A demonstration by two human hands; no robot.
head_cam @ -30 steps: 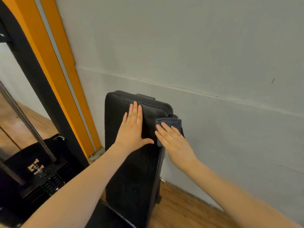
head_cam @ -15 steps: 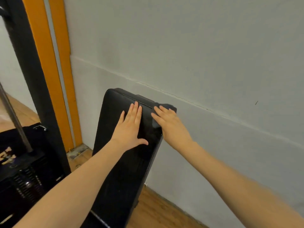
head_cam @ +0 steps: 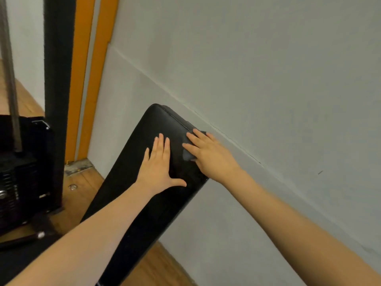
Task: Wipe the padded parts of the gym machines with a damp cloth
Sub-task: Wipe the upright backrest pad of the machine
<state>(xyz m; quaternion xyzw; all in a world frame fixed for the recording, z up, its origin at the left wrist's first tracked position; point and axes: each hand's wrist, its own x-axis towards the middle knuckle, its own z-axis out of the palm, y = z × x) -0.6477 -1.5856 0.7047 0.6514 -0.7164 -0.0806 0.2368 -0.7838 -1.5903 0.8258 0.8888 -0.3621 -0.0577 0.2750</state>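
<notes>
**Both hands flat on black bench pad**

The left hand [head_cam: 158,168] lay spread and flat on the black padded backrest [head_cam: 144,203], holding nothing. The right hand [head_cam: 208,155], fingers straight, pressed a dark cloth [head_cam: 188,154] against the pad's upper right edge, just beside the grey wall [head_cam: 257,69].

Black pad [head_cam: 144,174] is looking like smooth, slightly glossy vinyl, dark cloth [head_cam: 188,154] on it soft and matt, floor [head_cam: 82,182] showing warm wood planks, wall [head_cam: 268,79] reading as matt grey paint.
</notes>
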